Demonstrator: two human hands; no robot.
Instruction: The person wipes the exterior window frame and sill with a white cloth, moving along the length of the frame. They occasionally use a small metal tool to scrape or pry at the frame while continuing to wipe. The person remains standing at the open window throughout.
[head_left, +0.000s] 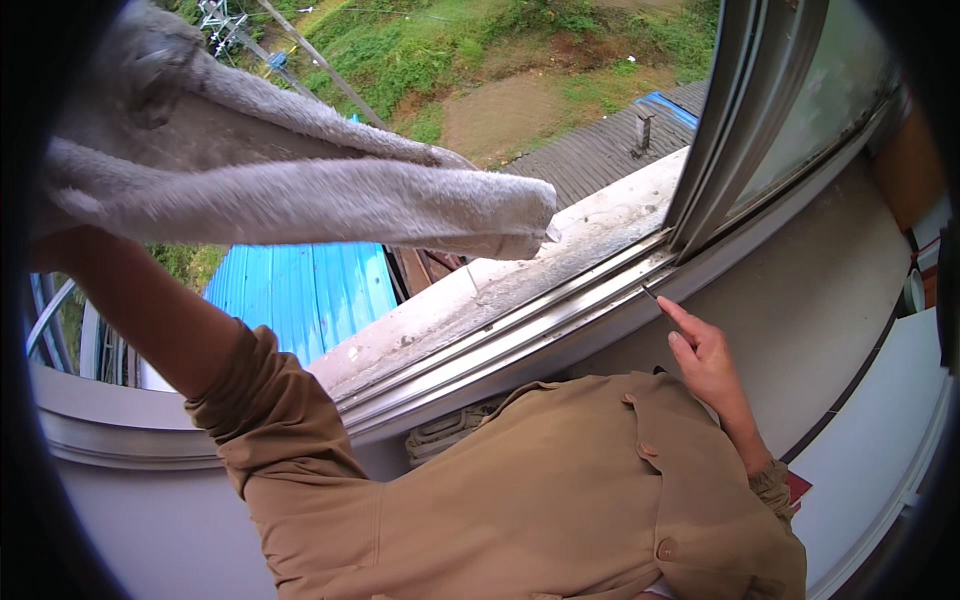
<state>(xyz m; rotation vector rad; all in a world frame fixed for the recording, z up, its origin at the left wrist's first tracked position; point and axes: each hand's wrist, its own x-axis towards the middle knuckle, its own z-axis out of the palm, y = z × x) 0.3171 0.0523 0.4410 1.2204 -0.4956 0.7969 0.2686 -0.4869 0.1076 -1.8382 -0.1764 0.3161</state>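
Note:
A fluffy grey cloth (300, 200), perhaps a towel or garment, hangs in long folds outside the window at upper left. My left arm reaches out through the opening. At the far left my left hand (62, 247) meets the cloth's underside; its fingers are hidden, so its grip does not show. My right hand (703, 352) is beside the metal window track (560, 335), index finger stretched out and thumb apart. A thin dark sliver (650, 292) shows at that fingertip; whether it is held or part of the track, I cannot tell.
A sliding window frame (735, 120) stands at the right of the opening. Beyond the dirty outer ledge (440, 318) are a blue metal roof (300, 290), a grey roof (590, 140) and a pole with wires (320, 65). A folded greyish item (445, 432) lies below the sill.

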